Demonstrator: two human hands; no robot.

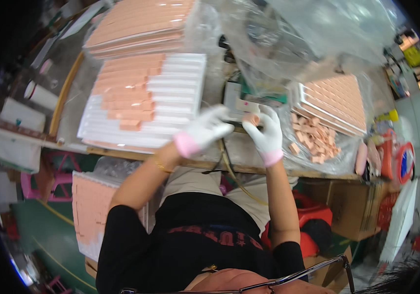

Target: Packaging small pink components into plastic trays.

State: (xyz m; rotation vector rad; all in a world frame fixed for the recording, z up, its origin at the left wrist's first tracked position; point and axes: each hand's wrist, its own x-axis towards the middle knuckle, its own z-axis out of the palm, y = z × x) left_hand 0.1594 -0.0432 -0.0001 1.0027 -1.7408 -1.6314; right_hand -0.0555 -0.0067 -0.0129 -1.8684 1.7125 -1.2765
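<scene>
Both my hands wear white gloves with pink cuffs. My right hand (pixel 268 133) is closed on a small peach-coloured piece (pixel 251 119), pinched between thumb and fingers, in front of a small grey-and-white device (pixel 231 97). My left hand (pixel 206 128) is just left of that device, slightly blurred, its thumb and fingers apart and nothing visible between them. Left of it lies a white ridged tray (pixel 183 83), partly filled with rows of peach blocks (pixel 126 90). To the right of my right hand, loose peach blocks (pixel 316 139) lie heaped on clear plastic.
A stack of filled trays (pixel 141 27) stands at the far left, another filled tray (pixel 335 103) at the right. Clear plastic sheeting (pixel 313 34) covers the back right. A yellowish hose (pixel 234 176) hangs over the table's front edge. Red-orange containers (pixel 394 157) stand at the far right.
</scene>
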